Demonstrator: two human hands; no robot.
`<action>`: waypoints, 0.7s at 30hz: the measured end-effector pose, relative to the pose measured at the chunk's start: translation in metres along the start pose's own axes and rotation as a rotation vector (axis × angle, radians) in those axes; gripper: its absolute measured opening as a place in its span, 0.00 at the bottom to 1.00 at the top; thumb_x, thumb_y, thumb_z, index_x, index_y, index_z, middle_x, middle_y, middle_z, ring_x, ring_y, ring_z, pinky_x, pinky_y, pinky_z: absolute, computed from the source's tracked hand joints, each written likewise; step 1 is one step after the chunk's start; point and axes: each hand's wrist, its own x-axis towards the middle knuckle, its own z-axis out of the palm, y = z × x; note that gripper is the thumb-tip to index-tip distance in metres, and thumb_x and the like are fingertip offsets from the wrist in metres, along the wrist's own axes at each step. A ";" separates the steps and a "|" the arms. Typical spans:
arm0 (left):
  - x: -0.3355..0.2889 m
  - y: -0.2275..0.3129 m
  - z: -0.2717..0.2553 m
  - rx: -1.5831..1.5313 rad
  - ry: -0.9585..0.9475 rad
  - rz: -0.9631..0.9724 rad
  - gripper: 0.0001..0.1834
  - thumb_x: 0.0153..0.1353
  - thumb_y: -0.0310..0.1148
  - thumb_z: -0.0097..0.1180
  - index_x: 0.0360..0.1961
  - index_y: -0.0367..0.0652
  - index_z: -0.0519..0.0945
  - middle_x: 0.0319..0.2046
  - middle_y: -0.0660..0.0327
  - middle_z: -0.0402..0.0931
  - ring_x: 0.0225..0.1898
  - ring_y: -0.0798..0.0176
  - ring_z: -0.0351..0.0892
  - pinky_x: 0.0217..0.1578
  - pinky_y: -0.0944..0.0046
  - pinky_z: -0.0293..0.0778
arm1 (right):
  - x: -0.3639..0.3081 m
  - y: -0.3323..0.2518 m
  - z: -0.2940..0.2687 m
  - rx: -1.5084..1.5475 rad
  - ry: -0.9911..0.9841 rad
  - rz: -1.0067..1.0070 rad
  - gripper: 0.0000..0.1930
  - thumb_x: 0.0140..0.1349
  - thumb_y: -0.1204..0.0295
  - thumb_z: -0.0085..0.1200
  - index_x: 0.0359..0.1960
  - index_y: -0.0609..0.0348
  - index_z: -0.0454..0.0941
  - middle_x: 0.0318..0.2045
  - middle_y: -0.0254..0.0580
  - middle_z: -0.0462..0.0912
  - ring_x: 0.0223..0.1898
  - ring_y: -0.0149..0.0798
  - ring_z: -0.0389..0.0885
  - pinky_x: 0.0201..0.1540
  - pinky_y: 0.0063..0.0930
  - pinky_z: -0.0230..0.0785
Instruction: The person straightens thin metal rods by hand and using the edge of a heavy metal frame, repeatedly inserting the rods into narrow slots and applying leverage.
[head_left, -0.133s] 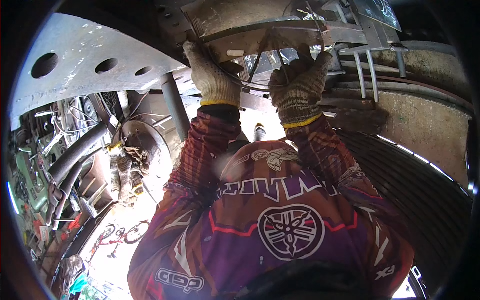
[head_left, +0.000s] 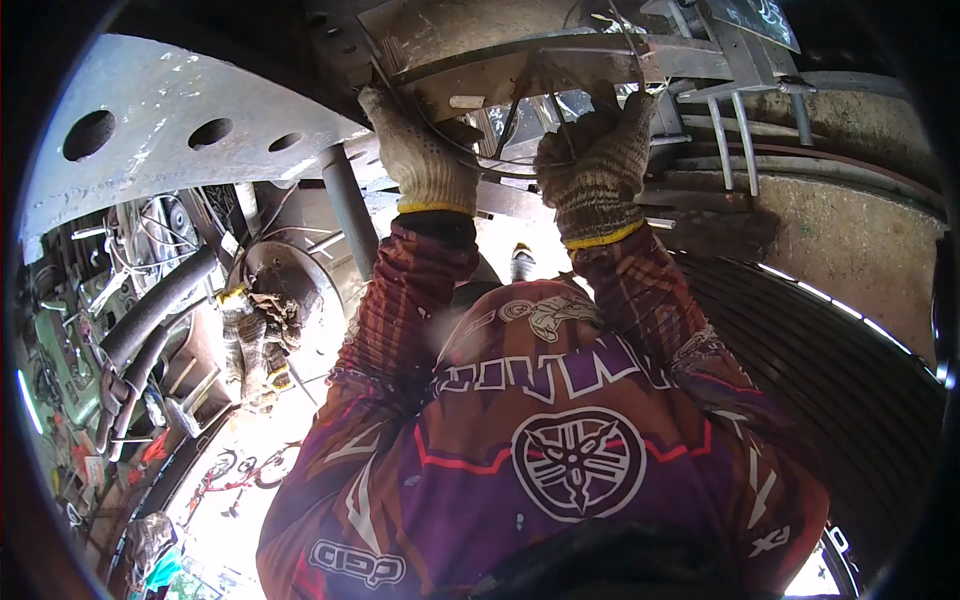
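On the near side of a steel bar, a thin rod bows crosswise, spanning left hand and right hand, neither clearly nearer. Their fingers look curled; I cannot tell how firmly they grip. Leftward juts a holed plate; rightward, ribbed sheeting.

At ten o'clock stretches a pale steel plate pierced by three dark holes. Toward nine o'clock a round, dish-like metal piece sits behind striped knit gloves hanging in a bunch. Near half past seven lies turquoise cloth; past three o'clock, dark ribbed sheeting curves downward.
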 end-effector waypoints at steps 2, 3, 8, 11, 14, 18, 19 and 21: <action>0.003 0.000 -0.008 0.082 -0.060 0.043 0.32 0.68 0.65 0.42 0.51 0.45 0.75 0.42 0.61 0.81 0.41 0.60 0.81 0.38 0.55 0.79 | 0.000 0.002 0.001 -0.002 0.040 -0.004 0.32 0.63 0.33 0.49 0.47 0.49 0.83 0.11 0.26 0.55 0.14 0.28 0.50 0.17 0.28 0.50; 0.006 -0.006 -0.022 0.165 -0.130 0.107 0.35 0.67 0.66 0.42 0.53 0.44 0.75 0.45 0.59 0.80 0.45 0.58 0.81 0.43 0.53 0.78 | -0.001 0.003 0.002 -0.011 0.082 -0.007 0.32 0.63 0.34 0.49 0.46 0.50 0.82 0.11 0.25 0.56 0.14 0.28 0.51 0.18 0.28 0.51; -0.041 -0.033 -0.058 -0.097 -0.662 -0.141 0.50 0.64 0.72 0.40 0.71 0.40 0.61 0.68 0.53 0.66 0.68 0.50 0.65 0.69 0.46 0.55 | 0.002 0.003 -0.001 -0.088 0.104 0.000 0.35 0.63 0.33 0.46 0.54 0.49 0.75 0.28 0.30 0.67 0.29 0.35 0.63 0.31 0.42 0.61; -0.052 -0.049 -0.054 -0.143 -0.583 -0.101 0.45 0.66 0.65 0.47 0.72 0.40 0.60 0.65 0.53 0.69 0.65 0.50 0.68 0.67 0.47 0.59 | 0.023 0.002 -0.028 -0.169 -0.074 0.041 0.42 0.62 0.28 0.40 0.70 0.42 0.63 0.47 0.40 0.76 0.46 0.43 0.73 0.47 0.65 0.68; -0.055 -0.058 -0.051 -0.220 -0.577 -0.077 0.42 0.65 0.63 0.50 0.68 0.39 0.65 0.59 0.53 0.75 0.60 0.51 0.73 0.64 0.48 0.63 | 0.022 0.000 -0.032 -0.131 -0.064 0.024 0.36 0.64 0.34 0.44 0.62 0.46 0.70 0.34 0.35 0.74 0.31 0.38 0.72 0.37 0.50 0.71; -0.041 -0.069 -0.054 -0.426 -0.592 -0.169 0.36 0.65 0.62 0.52 0.56 0.38 0.77 0.54 0.53 0.78 0.55 0.53 0.76 0.61 0.47 0.69 | 0.016 -0.001 -0.034 -0.112 -0.216 -0.085 0.28 0.69 0.46 0.50 0.58 0.58 0.71 0.27 0.32 0.73 0.30 0.37 0.74 0.37 0.35 0.73; -0.036 -0.071 -0.053 -0.450 -0.638 -0.147 0.35 0.66 0.61 0.52 0.55 0.38 0.78 0.52 0.54 0.80 0.53 0.53 0.78 0.59 0.46 0.71 | 0.013 -0.010 -0.045 -0.913 -0.334 -0.443 0.27 0.71 0.52 0.49 0.60 0.60 0.67 0.33 0.36 0.78 0.36 0.39 0.77 0.43 0.36 0.73; -0.035 -0.072 -0.052 -0.486 -0.629 -0.113 0.33 0.68 0.60 0.50 0.54 0.38 0.79 0.50 0.54 0.81 0.51 0.52 0.80 0.58 0.44 0.72 | 0.013 -0.033 -0.076 -1.365 -0.271 -0.824 0.26 0.70 0.56 0.52 0.60 0.62 0.65 0.41 0.43 0.82 0.43 0.42 0.81 0.48 0.36 0.74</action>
